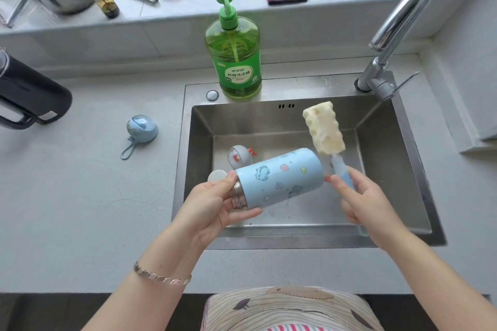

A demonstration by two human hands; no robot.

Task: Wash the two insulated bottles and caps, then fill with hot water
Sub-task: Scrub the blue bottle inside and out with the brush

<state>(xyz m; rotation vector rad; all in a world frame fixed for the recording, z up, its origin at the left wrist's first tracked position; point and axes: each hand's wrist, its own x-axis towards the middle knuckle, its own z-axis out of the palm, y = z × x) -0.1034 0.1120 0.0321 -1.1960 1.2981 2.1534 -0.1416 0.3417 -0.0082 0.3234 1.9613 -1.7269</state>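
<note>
The left hand (215, 204) curls thumb and fingers round the bare steel neck of the blue bottle (279, 177). It holds the bottle on its side over the sink (376, 121), mouth toward the palm and base pointing right. The right hand (360, 201) grips the pale blue handle of a sponge brush (324, 129). The yellowish sponge head stands up clear of the bottle, behind its base, and the forefinger tip lies just at that base.

The 2 caps lie well apart. A grey cap (238, 156) with red parts sits in the basin behind the bottle. A blue cap (142, 127) with a loop strap rests on the table (80, 183) left of the sink. Beside the left thumb is a white round thing (216, 176), too hidden to identify.

A green dish soap bottle (236, 56) stands on the sink's back rim, and the tap (403, 16) rises from its right corner. A black jug (29, 94) stands at the table's far left.
</note>
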